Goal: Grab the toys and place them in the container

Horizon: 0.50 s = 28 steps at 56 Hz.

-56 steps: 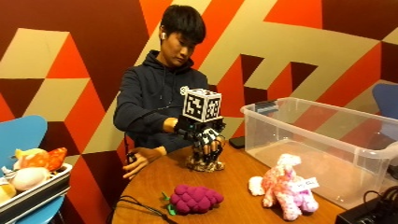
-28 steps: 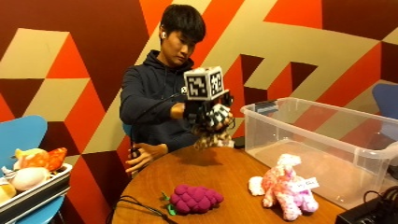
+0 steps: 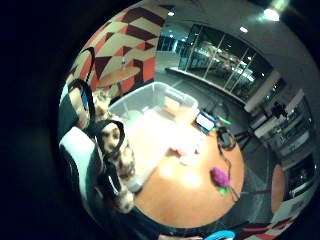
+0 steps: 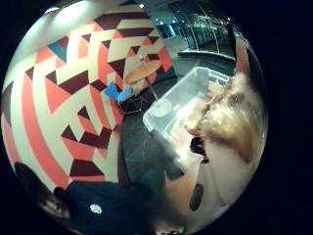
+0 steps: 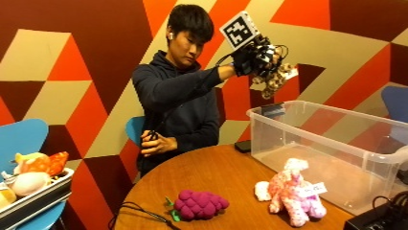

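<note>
My gloved right hand (image 5: 256,58) is raised high, above the near corner of the clear plastic container (image 5: 331,158), and grips a spotted tan plush toy (image 5: 274,79). The same spotted toy (image 3: 117,160) hangs beside my strapped fingers (image 3: 80,105) in the little finger side palm view, with the container (image 3: 150,107) below. In the thumb side palm view the furry toy (image 4: 232,120) fills the space by the palm. A pink plush animal (image 5: 290,191) and a purple grape-bunch plush (image 5: 198,204) lie on the round wooden table (image 5: 223,177).
The person's bare hand (image 5: 156,143) rests at the table's far edge. A dark phone (image 5: 242,146) lies beside the container. A tray with more plush toys (image 5: 28,175) sits on a blue chair at the left. Black cables (image 5: 137,213) trail across the table's front.
My hand has lifted the spotted toy from the table, up and toward the container, to above head height. The outside camera's framing also differs.
</note>
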Motion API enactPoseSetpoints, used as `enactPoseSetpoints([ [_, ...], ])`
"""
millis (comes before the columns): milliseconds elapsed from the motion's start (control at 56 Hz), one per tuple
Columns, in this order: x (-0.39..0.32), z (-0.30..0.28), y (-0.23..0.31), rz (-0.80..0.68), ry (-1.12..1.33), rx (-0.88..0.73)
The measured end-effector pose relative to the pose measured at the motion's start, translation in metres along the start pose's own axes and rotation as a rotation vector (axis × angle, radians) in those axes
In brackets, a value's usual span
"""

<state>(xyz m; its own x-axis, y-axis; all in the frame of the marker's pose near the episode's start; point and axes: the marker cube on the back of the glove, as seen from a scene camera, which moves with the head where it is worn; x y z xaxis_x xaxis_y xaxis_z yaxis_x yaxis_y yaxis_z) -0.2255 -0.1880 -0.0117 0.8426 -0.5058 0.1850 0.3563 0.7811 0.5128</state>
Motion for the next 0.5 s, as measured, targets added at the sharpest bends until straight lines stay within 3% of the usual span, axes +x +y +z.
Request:
enactPoseSetpoints([
  [71,-0.002,0.025,-0.005,-0.106,0.020,-0.061],
  [143,0.002,0.046,-0.009,0.017,0.055,-0.188],
  [214,0.014,0.054,-0.003,0.031,0.047,-0.295],
  [286,0.024,0.047,-0.002,0.185,-0.032,-0.283],
  [500,0.108,0.009,0.032,0.303,-0.036,-0.263],
])
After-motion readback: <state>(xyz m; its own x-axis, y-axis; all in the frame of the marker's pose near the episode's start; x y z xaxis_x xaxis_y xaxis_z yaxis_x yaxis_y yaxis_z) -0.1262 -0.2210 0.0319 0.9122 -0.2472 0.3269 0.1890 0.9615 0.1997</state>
